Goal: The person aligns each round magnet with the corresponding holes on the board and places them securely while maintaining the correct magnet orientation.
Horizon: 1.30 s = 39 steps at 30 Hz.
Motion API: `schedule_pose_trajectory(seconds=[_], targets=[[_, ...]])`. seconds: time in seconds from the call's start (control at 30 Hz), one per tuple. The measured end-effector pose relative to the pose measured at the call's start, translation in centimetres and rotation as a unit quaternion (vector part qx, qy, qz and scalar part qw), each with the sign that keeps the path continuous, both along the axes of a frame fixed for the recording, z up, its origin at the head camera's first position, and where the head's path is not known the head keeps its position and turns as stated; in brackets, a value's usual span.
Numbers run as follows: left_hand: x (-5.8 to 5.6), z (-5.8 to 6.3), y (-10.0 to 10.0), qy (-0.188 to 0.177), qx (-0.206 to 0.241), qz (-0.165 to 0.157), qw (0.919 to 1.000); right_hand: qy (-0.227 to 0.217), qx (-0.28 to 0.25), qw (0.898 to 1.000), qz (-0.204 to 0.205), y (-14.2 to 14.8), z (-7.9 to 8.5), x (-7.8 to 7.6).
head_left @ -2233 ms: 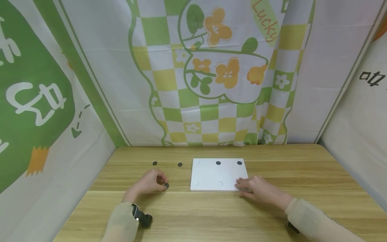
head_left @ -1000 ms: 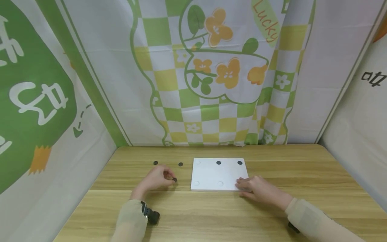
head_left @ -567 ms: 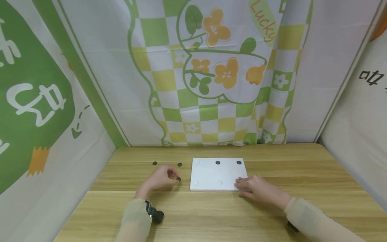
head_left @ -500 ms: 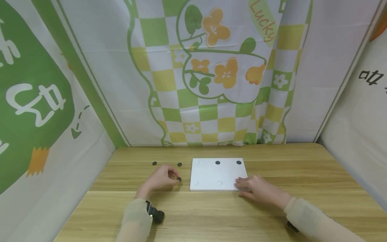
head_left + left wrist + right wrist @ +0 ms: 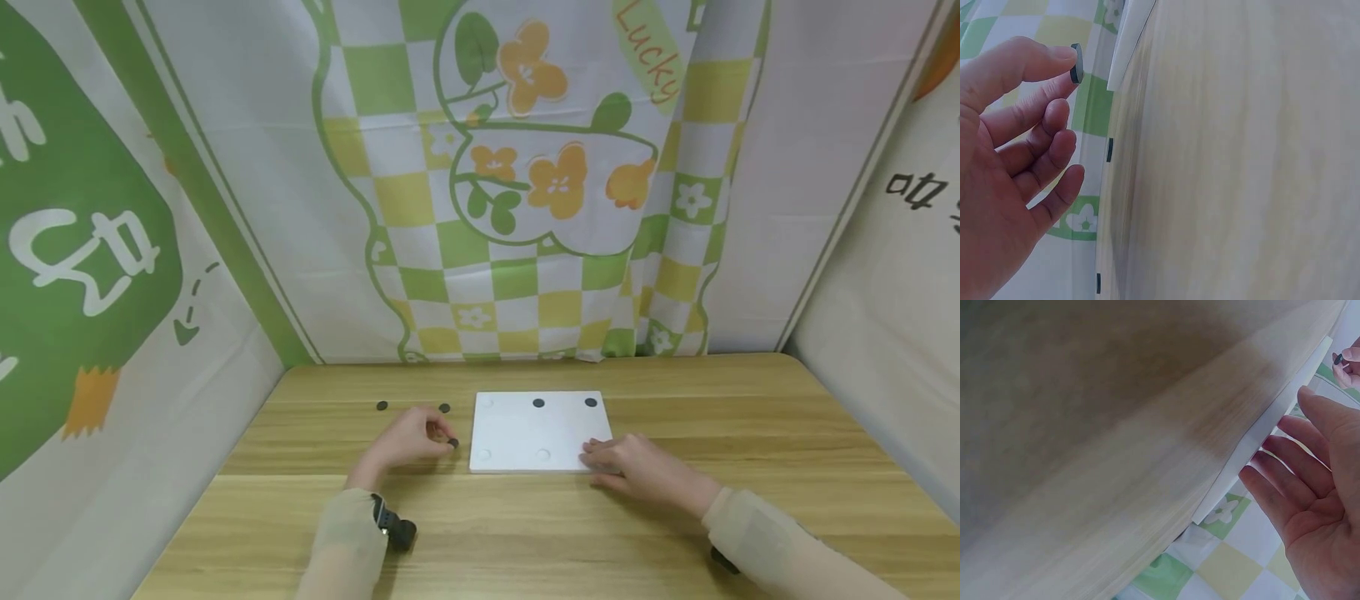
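Note:
A small black disc (image 5: pixel 1077 64) is pinched between the thumb and index finger of my left hand (image 5: pixel 411 437), held just left of a white rectangular board (image 5: pixel 517 429). The other fingers of that hand curl loosely in the left wrist view. My right hand (image 5: pixel 637 471) rests on the board's near right corner with relaxed fingers and covers that corner. Two black discs sit in the board's far row, one in the middle (image 5: pixel 538 402) and one at right (image 5: pixel 591 402). Round bare recesses (image 5: pixel 543 455) show at far left, near left and near middle.
Two more black discs lie on the wooden table (image 5: pixel 525 533) left of the board, a farther-left one (image 5: pixel 382 405) and one (image 5: pixel 445 408) just beyond my left hand. A patterned curtain (image 5: pixel 510 283) hangs behind the table's back edge, with fabric walls at both sides.
My left hand has carried its black disc to the right and slightly away from me, closer to the board. The right hand stays on the board's corner.

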State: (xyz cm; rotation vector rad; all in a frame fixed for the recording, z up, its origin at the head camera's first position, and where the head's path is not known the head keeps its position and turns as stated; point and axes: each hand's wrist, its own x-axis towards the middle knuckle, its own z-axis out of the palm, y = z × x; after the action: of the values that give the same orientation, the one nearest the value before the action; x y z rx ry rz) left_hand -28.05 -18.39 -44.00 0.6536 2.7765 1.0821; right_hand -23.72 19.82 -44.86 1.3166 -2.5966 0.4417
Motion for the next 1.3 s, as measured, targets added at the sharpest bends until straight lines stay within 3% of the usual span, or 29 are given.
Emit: schedule_pose_trajectory(seconds=[1.3], targets=[[-1.3, 0.3, 5.0, 0.006, 0.013, -0.052, 0.9985, 0.003, 0.004, 1.0, 0.004, 0.0, 0.1, 0.0]])
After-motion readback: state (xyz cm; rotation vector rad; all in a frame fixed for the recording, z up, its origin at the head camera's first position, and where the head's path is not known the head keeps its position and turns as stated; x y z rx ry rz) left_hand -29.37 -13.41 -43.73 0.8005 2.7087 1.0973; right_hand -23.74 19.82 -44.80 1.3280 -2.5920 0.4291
